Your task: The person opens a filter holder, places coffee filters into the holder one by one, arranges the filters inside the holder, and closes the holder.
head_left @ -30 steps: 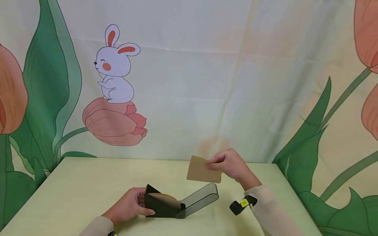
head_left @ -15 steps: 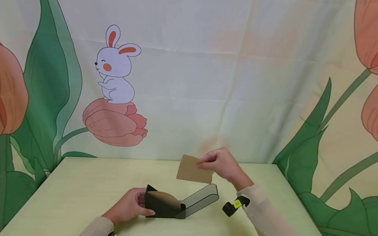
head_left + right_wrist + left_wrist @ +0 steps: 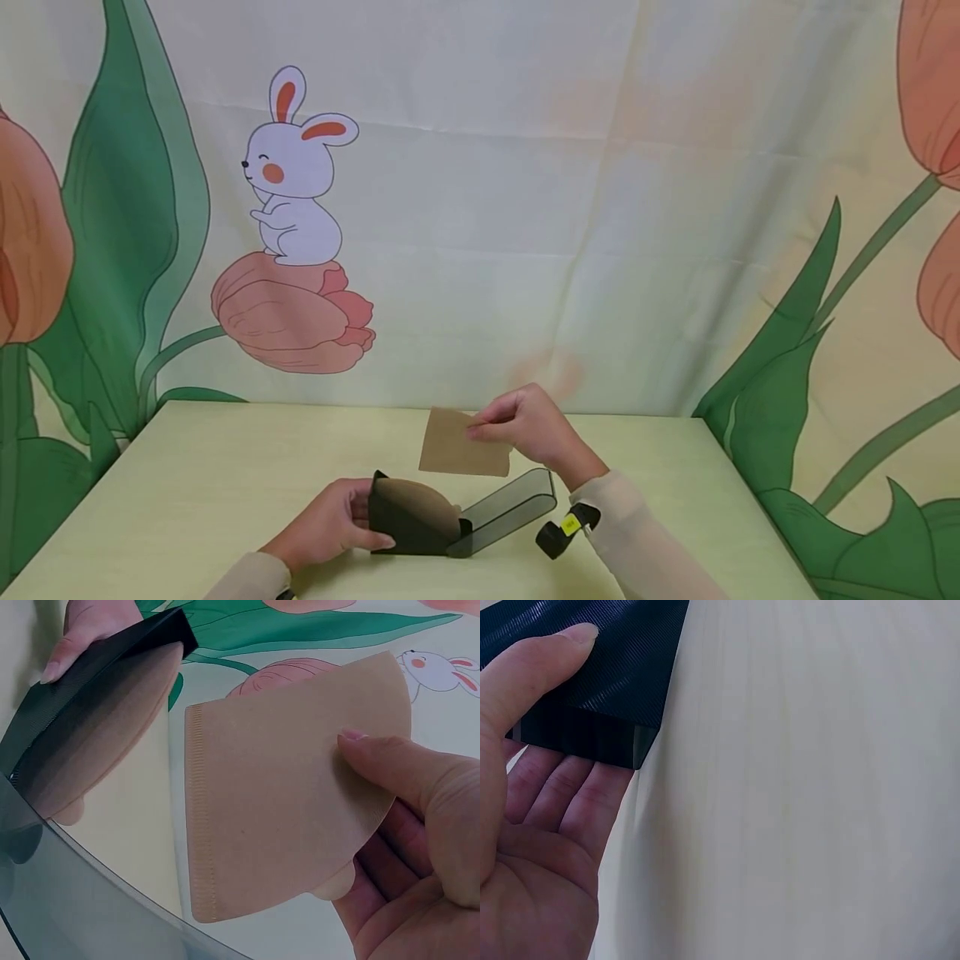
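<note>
My right hand point(image 3: 536, 429) pinches a brown paper coffee filter point(image 3: 450, 450) by its edge, above and behind a black filter holder box point(image 3: 412, 531). In the right wrist view, the filter point(image 3: 262, 802) shows a crimped side seam and a small tab, with the thumb flat on its face. More brown filters point(image 3: 120, 739) stand inside the box. The box's clear smoky lid point(image 3: 510, 510) is swung open to the right. My left hand point(image 3: 330, 521) grips the box's left end, thumb on the near ribbed face and fingers behind, as the left wrist view shows.
The box sits on a pale yellow table point(image 3: 225, 467). Behind the table hangs a cloth backdrop point(image 3: 465, 208) printed with a rabbit, tulips and leaves. A black wrist camera point(image 3: 562, 533) on the right sleeve hangs near the lid.
My right hand has carried the coffee filter leftward and, lately, slightly down, from right of the lid to behind the box. My left hand and the box have stayed in place.
</note>
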Available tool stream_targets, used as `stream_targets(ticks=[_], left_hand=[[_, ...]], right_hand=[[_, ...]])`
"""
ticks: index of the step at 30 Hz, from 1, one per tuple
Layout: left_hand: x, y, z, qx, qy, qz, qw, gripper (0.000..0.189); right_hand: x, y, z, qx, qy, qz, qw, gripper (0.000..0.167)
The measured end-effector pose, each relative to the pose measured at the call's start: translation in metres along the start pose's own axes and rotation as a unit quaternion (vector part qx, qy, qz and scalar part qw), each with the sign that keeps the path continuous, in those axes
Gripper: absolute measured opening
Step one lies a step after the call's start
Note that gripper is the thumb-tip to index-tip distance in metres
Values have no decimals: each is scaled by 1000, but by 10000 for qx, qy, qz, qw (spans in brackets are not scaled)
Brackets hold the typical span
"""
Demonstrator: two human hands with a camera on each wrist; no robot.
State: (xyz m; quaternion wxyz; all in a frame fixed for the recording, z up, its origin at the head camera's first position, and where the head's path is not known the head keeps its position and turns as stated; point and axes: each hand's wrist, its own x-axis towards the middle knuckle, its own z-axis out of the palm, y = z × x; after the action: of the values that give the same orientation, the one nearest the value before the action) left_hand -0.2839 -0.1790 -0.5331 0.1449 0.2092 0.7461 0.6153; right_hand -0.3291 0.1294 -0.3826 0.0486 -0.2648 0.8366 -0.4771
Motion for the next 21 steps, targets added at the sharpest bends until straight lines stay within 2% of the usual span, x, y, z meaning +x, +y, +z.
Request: stream_targets(ticks=[10, 21], left_hand=[[0, 0, 1, 8, 19, -36, 10000, 53], [-1, -1, 1, 3, 7, 4, 10000, 51]], right_hand=[[4, 12, 15, 268, -302, 195, 9990, 12], [3, 10, 23, 253, -598, 177, 9977, 8]])
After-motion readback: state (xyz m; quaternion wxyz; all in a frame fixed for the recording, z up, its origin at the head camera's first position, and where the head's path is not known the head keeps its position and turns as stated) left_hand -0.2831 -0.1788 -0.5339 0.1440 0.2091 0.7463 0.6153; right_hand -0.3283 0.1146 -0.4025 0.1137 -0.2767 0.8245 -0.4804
